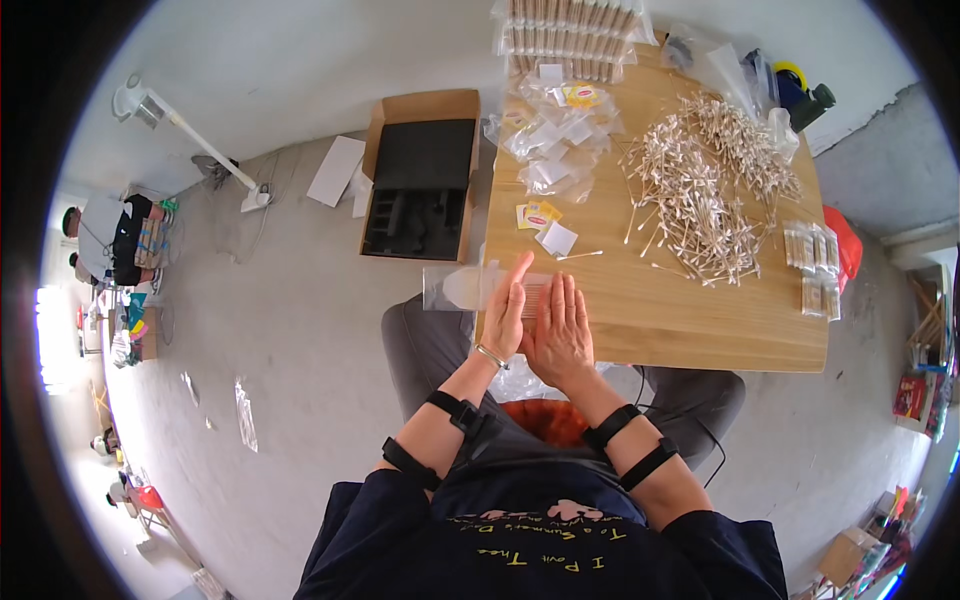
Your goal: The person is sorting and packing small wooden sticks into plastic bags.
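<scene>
At the table's near left corner lies a clear plastic bag [465,288], its flap end sticking out past the edge. A row of cotton swabs [537,292] shows inside it, between my hands. My right hand [560,330] rests on the bag with its fingers straight and side by side, palm down. My left hand [507,308] stands on its edge across the bag, fingers stretched out. Neither hand is wrapped round anything. A single cotton swab [580,255] lies just beyond my fingertips, beside a small white card [556,239] and some yellow-and-white cards [538,214].
A big heap of loose cotton swabs [700,190] covers the table's right half. Empty clear bags [560,140] lie at the back left, before stacked filled packs [570,40]. More filled packs [812,265] sit at the right edge. An open cardboard box [420,175] stands left of the table.
</scene>
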### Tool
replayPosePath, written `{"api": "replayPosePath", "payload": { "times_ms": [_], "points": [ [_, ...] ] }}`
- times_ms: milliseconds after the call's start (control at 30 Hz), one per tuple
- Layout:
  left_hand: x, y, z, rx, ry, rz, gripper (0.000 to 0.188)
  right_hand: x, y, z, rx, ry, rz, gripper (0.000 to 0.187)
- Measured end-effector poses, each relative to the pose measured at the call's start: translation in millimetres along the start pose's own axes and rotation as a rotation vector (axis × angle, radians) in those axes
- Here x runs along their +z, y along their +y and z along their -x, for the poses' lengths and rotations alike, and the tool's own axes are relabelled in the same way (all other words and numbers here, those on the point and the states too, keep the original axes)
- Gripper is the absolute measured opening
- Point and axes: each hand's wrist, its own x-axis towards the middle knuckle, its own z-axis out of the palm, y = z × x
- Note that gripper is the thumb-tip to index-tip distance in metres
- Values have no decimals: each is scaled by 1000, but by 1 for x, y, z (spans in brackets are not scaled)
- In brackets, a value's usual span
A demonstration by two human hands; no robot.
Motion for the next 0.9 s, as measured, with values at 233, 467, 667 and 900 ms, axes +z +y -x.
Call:
{"api": "replayPosePath", "payload": {
  "times_ms": [233,467,667,900],
  "points": [
    [-3,-6,-6,0,40,96,75,7,-7,-10,47,30,-9,80],
    [-4,-7,-5,33,65,129,77,8,-14,-13,86,10,-49,78],
    [2,-8,-3,29,178,144,70,6,-13,-11,65,8,-60,76],
    [-1,-15,-4,48,170,138,70,7,-14,-12,54,57,-59,73]
  ]
}}
